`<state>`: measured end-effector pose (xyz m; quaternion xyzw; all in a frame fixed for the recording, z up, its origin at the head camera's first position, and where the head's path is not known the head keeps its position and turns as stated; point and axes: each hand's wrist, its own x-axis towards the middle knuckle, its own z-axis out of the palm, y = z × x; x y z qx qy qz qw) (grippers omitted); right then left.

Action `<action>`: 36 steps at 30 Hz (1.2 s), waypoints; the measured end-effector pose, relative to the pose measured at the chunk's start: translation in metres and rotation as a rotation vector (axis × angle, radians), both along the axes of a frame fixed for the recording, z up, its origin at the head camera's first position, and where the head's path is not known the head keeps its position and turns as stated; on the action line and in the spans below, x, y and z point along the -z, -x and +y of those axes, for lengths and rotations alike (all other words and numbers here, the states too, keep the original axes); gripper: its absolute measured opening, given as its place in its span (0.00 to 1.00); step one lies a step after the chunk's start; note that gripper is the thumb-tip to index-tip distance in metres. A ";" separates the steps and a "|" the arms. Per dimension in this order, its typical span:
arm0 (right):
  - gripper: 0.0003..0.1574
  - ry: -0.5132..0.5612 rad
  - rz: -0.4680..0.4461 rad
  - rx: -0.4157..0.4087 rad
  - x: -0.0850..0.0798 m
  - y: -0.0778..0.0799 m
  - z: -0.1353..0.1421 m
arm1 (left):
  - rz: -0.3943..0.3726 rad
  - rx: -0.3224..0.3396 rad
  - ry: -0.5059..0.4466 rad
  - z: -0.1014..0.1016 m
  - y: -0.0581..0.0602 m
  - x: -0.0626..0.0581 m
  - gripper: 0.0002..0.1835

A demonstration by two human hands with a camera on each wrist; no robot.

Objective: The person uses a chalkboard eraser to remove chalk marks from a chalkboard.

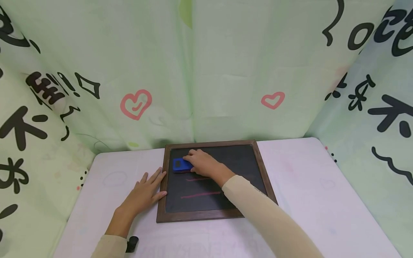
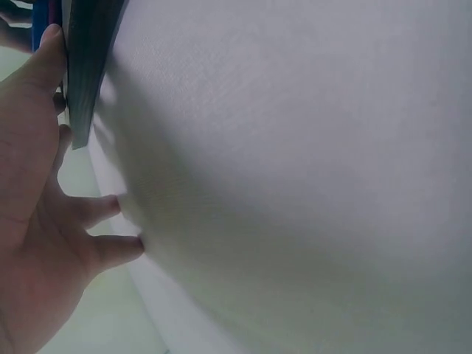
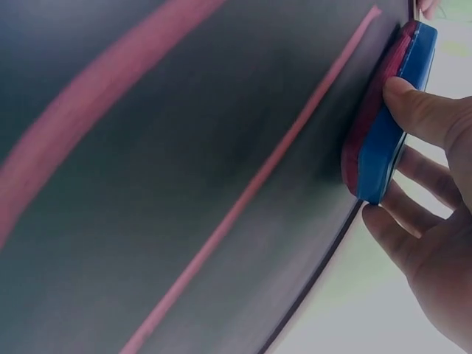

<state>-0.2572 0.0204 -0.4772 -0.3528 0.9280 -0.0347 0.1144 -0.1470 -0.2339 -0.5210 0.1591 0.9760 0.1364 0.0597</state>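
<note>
A blackboard point(image 1: 200, 204) in a brown wooden frame lies on the white table, with pink chalk-like lines point(image 1: 200, 195) drawn across it. My right hand point(image 1: 206, 164) grips a blue eraser point(image 1: 181, 165) against the board's upper left part. In the right wrist view the eraser point(image 3: 391, 110) shows a dark red pad facing the board, the thumb on its near side and fingers around the other. My left hand point(image 1: 145, 191) rests at the frame's left edge, fingers spread. Its thumb touches the frame point(image 2: 88, 74) in the left wrist view, and other fingertips meet the tabletop.
A small black object point(image 1: 132, 244) lies beside the left sleeve near the table's front. The white table point(image 1: 322, 200) extends to both sides of the board. Pale green curtains point(image 1: 226, 71) with black writing and pink hearts hang behind and at both sides.
</note>
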 end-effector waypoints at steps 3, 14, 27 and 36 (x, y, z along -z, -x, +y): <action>0.37 -0.018 0.015 -0.004 0.001 0.000 -0.008 | 0.003 0.014 0.001 0.000 0.001 0.000 0.40; 0.37 -0.030 0.006 -0.002 0.003 0.002 -0.015 | -0.035 0.010 -0.027 -0.001 0.001 -0.003 0.39; 0.38 0.010 -0.022 -0.013 0.004 -0.002 0.022 | -0.019 0.018 -0.049 0.000 -0.001 -0.003 0.38; 0.38 0.101 -0.041 0.019 0.006 -0.003 0.080 | 0.000 0.030 -0.044 -0.001 0.001 -0.001 0.38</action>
